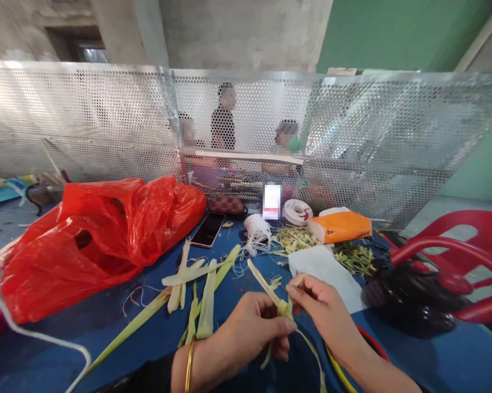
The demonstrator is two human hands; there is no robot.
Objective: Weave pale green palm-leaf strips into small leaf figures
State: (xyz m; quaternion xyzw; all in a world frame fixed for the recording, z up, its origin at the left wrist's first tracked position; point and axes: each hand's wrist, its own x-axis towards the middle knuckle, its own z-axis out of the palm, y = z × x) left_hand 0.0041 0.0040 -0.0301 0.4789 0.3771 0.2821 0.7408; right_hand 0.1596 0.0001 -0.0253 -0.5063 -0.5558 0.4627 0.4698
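Observation:
My left hand (257,326), with a gold bangle at the wrist, pinches a folded pale-green leaf strip (285,309) between thumb and fingers. On the right, my right hand (317,305) is closed on another part of the same strip, thumb and forefinger pressed together near the fold. One end of the strip points up and away from me; a thin tail hangs down toward the table's front edge. More leaf strips (207,305) lie crossed on the blue table (156,349), left of my hands. The inside of my left palm is hidden.
Red plastic bags (102,234) fill the left side. Behind the strips are a phone (208,229), white string (257,232), a tape roll (298,212) and an orange packet (341,226). A dark kettle (415,297) stands right. People (223,123) show through a perforated metal screen (119,109).

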